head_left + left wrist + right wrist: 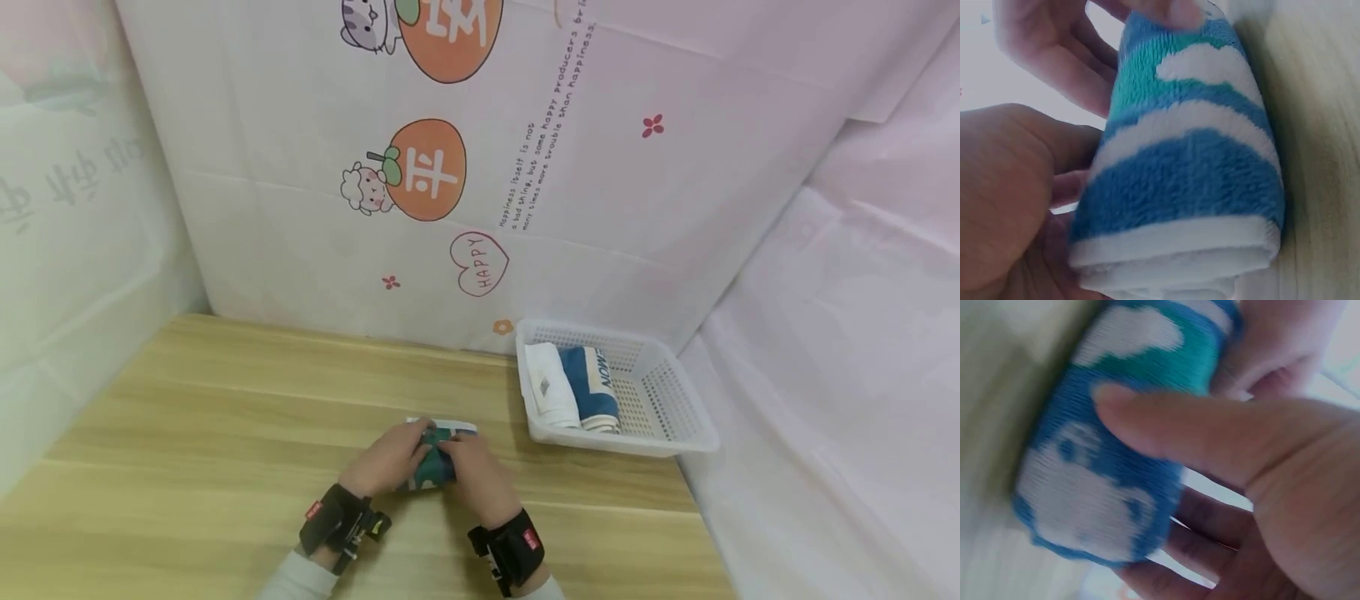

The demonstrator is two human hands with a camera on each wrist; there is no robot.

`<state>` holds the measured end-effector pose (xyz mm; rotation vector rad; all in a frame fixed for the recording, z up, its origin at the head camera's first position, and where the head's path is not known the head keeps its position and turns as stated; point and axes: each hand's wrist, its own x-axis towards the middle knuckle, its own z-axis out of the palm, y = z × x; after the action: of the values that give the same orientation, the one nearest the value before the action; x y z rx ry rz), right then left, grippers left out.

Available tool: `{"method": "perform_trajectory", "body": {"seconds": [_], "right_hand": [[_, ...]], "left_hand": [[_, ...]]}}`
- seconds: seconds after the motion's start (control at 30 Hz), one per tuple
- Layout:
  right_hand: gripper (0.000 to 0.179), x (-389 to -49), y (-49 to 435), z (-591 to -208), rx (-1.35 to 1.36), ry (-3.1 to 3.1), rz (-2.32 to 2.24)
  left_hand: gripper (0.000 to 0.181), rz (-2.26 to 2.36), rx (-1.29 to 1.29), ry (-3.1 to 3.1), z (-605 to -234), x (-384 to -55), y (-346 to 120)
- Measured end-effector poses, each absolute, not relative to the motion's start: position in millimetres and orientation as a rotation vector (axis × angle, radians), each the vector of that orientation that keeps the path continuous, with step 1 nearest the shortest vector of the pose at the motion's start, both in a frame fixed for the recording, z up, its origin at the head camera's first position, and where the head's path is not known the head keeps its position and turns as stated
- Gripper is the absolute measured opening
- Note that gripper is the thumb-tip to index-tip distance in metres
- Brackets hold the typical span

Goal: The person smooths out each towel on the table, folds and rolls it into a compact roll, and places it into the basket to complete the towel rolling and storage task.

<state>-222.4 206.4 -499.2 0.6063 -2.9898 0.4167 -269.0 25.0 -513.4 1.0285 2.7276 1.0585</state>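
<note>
A rolled towel (435,472) in blue, green and white lies on the wooden table between both hands. My left hand (386,461) grips one end of the roll; in the left wrist view the towel (1185,169) shows its white hem and layered edge. From the other side my right hand (482,479) holds it. The right wrist view has the thumb (1166,422) across the top of the towel (1079,487), near a white animal-shaped patch, with the fingers behind the roll.
A white plastic basket (660,392) stands at the table's back right. Inside it, a white rolled towel (552,387) lies beside a blue and cream one (588,387) with lettering. A printed cloth (315,233) hangs along the table's back edge. White sheeting (825,400) hangs to the right.
</note>
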Motion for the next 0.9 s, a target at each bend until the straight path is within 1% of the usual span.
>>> {"method": "perform_trajectory", "body": {"seconds": [0.17,0.33,0.4,0.5,0.67,0.73,0.8,0.87,0.9], "right_hand": [[0.040,-234,220,-515,0.649,-2.993,0.589],[0.029,-244,233,-522,0.680,-3.031,0.786],[0.028,-246,234,-523,0.679,-3.044,0.839],[0.031,-245,234,-524,0.646,-3.065,0.903],[0.029,-237,226,-510,0.579,-3.042,0.751],[0.035,-231,220,-499,0.566,-3.036,0.621],[0.045,-226,214,-493,0.569,-3.037,0.517],[0.055,-225,209,-494,0.608,-3.019,0.440],[0.057,-225,208,-497,0.614,-3.009,0.420]], "left_hand": [[0.036,1.066,1.065,2.766,-511,-268,27],[0.056,1.046,1.094,2.738,-513,-268,24],[0.064,1.037,1.081,2.699,-515,-268,22],[0.068,1.020,1.066,2.640,-516,-268,18],[0.072,0.985,1.033,2.597,-521,-271,16],[0.076,0.984,0.999,2.598,-522,-271,17],[0.080,0.998,0.959,2.602,-523,-272,18],[0.082,1.052,0.902,2.603,-523,-272,19],[0.083,1.083,0.877,2.607,-524,-272,19]]}}
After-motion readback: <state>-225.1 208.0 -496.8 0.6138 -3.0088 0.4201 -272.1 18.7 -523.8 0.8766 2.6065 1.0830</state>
